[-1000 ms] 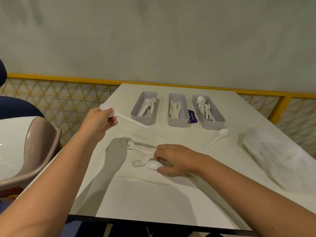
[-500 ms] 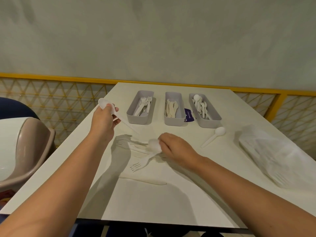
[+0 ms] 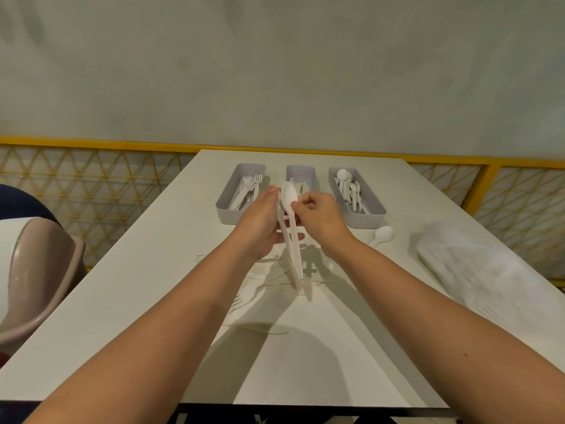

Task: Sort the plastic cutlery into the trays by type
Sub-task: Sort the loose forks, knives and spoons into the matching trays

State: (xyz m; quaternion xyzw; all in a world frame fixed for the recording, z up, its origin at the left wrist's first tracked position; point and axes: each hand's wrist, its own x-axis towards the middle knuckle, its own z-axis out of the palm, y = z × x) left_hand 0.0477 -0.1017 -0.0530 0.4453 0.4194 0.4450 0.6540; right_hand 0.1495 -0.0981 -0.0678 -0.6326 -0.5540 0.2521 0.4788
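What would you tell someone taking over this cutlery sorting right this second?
Hands: left hand and right hand are raised together in front of the trays, gripping two spoons between them.
Trays: fork tray on the left, spoon tray on the right, both partly filled. The middle tray is mostly hidden by the hands.
Left to do: put the held spoons in the spoon tray, then sort the loose spoon and the forks on the table.
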